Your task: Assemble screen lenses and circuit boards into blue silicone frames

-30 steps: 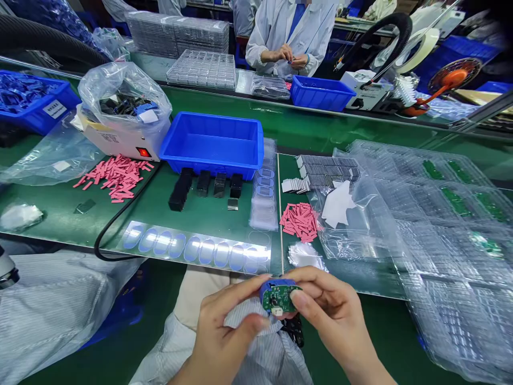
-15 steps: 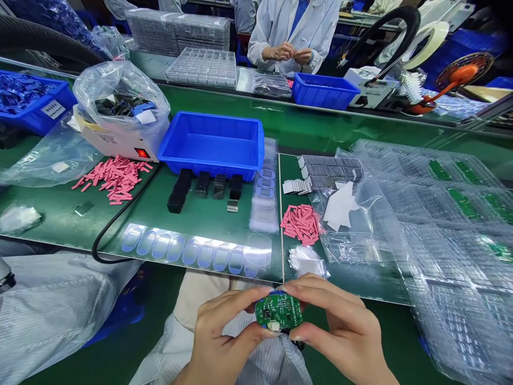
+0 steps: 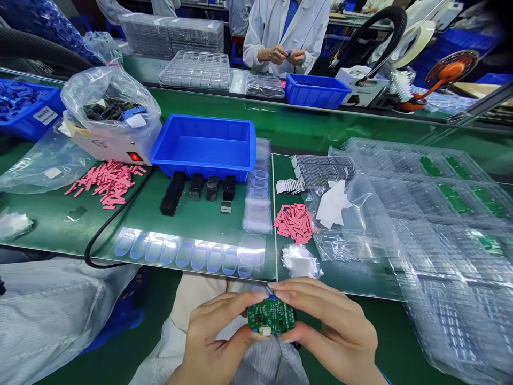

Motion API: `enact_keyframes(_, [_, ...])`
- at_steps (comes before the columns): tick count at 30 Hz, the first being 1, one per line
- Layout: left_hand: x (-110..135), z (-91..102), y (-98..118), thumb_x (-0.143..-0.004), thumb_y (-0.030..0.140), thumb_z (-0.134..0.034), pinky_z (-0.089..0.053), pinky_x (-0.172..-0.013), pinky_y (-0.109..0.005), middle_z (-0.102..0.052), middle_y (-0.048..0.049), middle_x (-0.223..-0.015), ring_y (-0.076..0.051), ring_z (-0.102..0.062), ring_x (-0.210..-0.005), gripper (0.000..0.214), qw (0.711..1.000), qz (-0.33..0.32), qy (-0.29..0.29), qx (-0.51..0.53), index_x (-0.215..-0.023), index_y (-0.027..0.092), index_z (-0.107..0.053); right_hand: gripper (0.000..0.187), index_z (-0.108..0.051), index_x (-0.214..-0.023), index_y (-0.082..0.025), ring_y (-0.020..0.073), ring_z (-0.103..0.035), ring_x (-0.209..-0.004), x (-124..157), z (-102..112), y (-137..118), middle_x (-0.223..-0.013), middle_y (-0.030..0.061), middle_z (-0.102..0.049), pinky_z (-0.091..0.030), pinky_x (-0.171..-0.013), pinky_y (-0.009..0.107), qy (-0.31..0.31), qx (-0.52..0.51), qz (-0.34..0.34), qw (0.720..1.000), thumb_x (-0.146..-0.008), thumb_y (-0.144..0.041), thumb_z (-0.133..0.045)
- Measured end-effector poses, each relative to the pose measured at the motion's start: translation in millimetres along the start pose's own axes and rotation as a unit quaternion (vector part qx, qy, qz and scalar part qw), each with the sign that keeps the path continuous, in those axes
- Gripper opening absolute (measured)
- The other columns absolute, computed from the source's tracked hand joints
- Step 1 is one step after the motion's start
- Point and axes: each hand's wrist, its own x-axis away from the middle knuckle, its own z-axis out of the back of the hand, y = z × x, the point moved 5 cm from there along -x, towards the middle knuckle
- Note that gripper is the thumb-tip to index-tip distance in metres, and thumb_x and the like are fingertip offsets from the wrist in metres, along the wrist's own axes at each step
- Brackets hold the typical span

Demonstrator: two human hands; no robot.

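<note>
Both hands hold a round green circuit board (image 3: 271,316) just above my lap, below the front edge of the green workbench (image 3: 188,256). My left hand (image 3: 216,337) grips its left edge, and my right hand (image 3: 332,326) pinches its right edge from above and below. A small white connector (image 3: 264,331) sits on the board's lower edge. A sliver of blue shows behind the top edge, with the rest of that part hidden by the board and my fingers.
On the bench are a blue plastic bin (image 3: 204,147), black stacks (image 3: 172,193), pink strips (image 3: 294,223), and a bagged machine (image 3: 108,123). Clear trays (image 3: 449,256) lie to the right. Across the bench, a co-worker's hands (image 3: 280,55) work.
The board has turned from tilted, with its blue part showing, to facing me nearly flat. My hands have closed around it, and the view has shifted slightly.
</note>
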Motion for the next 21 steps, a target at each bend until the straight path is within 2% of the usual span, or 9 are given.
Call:
enact_keyframes(3, [-1, 1.2, -1, -0.074, 0.019, -0.072, -0.056, -0.065, -0.011, -0.078, 0.0030, -0.081, -0.011, -0.072, -0.067, 0.032, 1.000, 0.003, -0.010, -0.016, -0.104, 0.030, -0.070, 0.036, -0.058, -0.118, -0.023, 0.0185, -0.068, -0.096, -2, 1, 1, -0.105, 0.0057, -0.071, -0.058, -0.082, 0.031, -0.008, 0.001, -0.010, 1.000, -0.083, -0.031, -0.066])
enact_keyframes(8, [-4, -2.4, -1, -0.080, 0.028, -0.067, -0.056, -0.065, -0.011, -0.077, 0.0021, -0.075, -0.010, -0.072, -0.064, 0.025, 0.996, -0.060, -0.052, -0.042, -0.105, 0.027, -0.068, 0.029, -0.060, -0.112, -0.020, 0.0147, -0.069, -0.092, -7, 4, -4, -0.102, 0.0055, -0.072, -0.057, -0.082, 0.022, -0.057, 0.088, 0.032, 0.994, -0.087, -0.036, -0.060])
enact_keyframes(12, [-10, 1.2, -5, -0.079, 0.042, -0.065, -0.057, -0.066, -0.014, -0.078, -0.0001, -0.078, -0.012, -0.073, -0.065, 0.041, 0.984, -0.140, -0.047, -0.099, -0.116, 0.024, -0.061, 0.031, -0.061, -0.111, -0.021, 0.0146, -0.070, -0.091, -9, 14, 1, -0.101, 0.0034, -0.073, -0.056, -0.084, 0.019, -0.047, 0.155, 0.058, 0.985, -0.086, -0.039, -0.062])
enact_keyframes(14, [-16, 10.1, -15, -0.081, 0.040, -0.064, -0.056, -0.062, -0.017, -0.078, 0.0012, -0.074, -0.012, -0.072, -0.060, 0.042, 0.972, -0.170, -0.036, -0.157, -0.119, 0.023, -0.058, 0.030, -0.061, -0.112, -0.023, 0.0146, -0.070, -0.089, -13, 24, 8, -0.099, 0.0021, -0.073, -0.056, -0.083, 0.018, -0.040, 0.185, 0.070, 0.979, -0.086, -0.039, -0.062])
enact_keyframes(16, [-23, 22.8, -32, -0.085, 0.032, -0.061, -0.053, -0.054, -0.017, -0.074, 0.0050, -0.062, -0.010, -0.067, -0.050, 0.027, 0.964, -0.151, -0.026, -0.218, -0.110, 0.024, -0.062, 0.029, -0.061, -0.113, -0.024, 0.0149, -0.070, -0.089, -21, 35, 20, -0.100, 0.0009, -0.073, -0.056, -0.083, 0.019, -0.036, 0.230, 0.064, 0.970, -0.086, -0.038, -0.061])
enact_keyframes(18, [-31, 35.5, -55, -0.087, 0.030, -0.057, -0.048, -0.046, -0.016, -0.065, 0.0073, -0.048, -0.009, -0.059, -0.040, 0.013, 0.961, -0.085, -0.022, -0.262, -0.088, 0.024, -0.068, 0.029, -0.062, -0.113, -0.026, 0.0163, -0.070, -0.090, -32, 45, 34, -0.102, 0.0004, -0.073, -0.057, -0.082, 0.021, -0.039, 0.277, 0.040, 0.959, -0.087, -0.038, -0.061])
enact_keyframes(21, [-38, 47.8, -86, -0.090, 0.042, -0.047, -0.043, -0.040, -0.016, -0.058, 0.0056, -0.039, -0.009, -0.054, -0.034, 0.037, 0.955, -0.015, 0.012, -0.295, -0.068, 0.021, -0.069, 0.027, -0.066, -0.108, -0.026, 0.0201, -0.069, -0.094, -50, 49, 55, -0.103, 0.0022, -0.072, -0.059, -0.081, 0.028, -0.054, 0.309, 0.001, 0.949, -0.087, -0.041, -0.059])
